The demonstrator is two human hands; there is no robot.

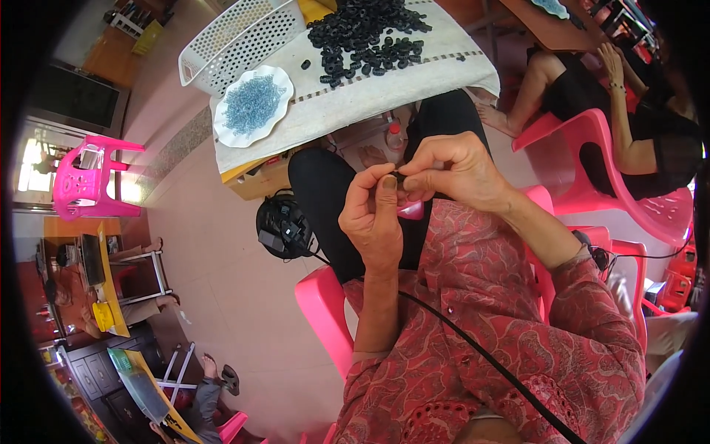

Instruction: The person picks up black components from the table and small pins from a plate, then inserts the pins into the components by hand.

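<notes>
Above my lap, my left hand [376, 216] and my right hand [460, 174] meet fingertip to fingertip. Both pinch one small black piece [400, 177], mostly covered by the fingers; its exact kind is too small to make out. Beyond them, on a table with a white cloth [336, 112], lies a heap of small black ring-like pieces [362, 38]. Left of the heap, a white scalloped plate [238, 139] holds many tiny clear-blue pieces [254, 102].
A white perforated basket [248, 46] stands behind the plate. Below the table are a black bag [281, 229] and a red-capped bottle [395, 138]. A person sits in a pink chair [614, 155] at right. Another pink chair [85, 177] stands left. A black cable [481, 351] crosses my shirt.
</notes>
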